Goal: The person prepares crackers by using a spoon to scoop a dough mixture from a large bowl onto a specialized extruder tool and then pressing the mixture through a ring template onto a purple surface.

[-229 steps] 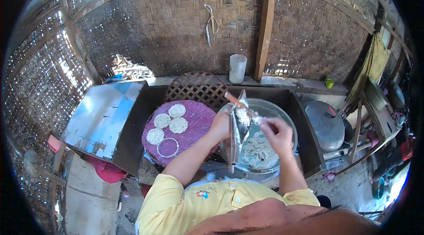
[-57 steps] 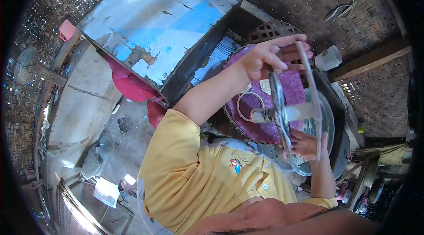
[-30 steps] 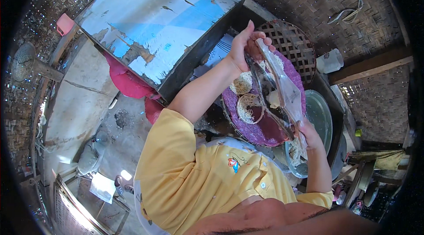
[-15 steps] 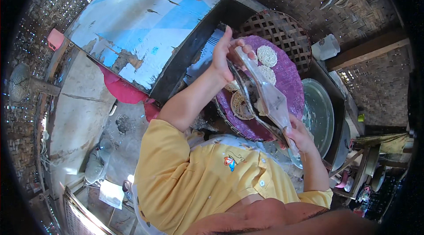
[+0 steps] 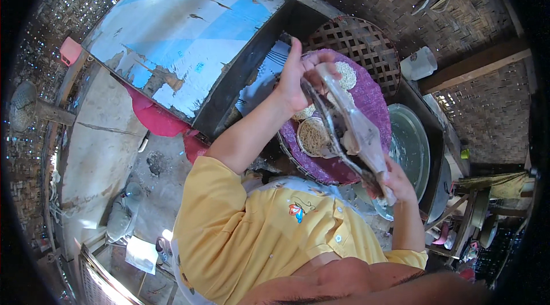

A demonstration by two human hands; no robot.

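Note:
A long piece of cloudy plastic with a dark edge [image 5: 375,145] stretches between my two hands. My left hand [image 5: 302,75] grips its far end, thumb raised and fingers bent over it. Its near end is in my right hand [image 5: 396,182], fingers wrapped round. I cannot make out the pale lump inside its fold. Under it is a round tray with a purple cover [image 5: 372,96], bearing several round cakes of pale grains. One cake [image 5: 346,75] shows at the far side; another, browner one [image 5: 313,136] lies near my left forearm with a pale ring round it.
A large box with a peeling blue and white top [image 5: 195,24] stands at the left. Behind the tray leans an open-weave basket [image 5: 361,41]. A wide basin of water [image 5: 411,144] sits at the right, below a white plastic container [image 5: 419,64]. Pink cloth [image 5: 152,113] hangs under the box.
The plastic piece has tilted and shifted a little to the right at its far end, still in both hands. More of the browner round cake shows.

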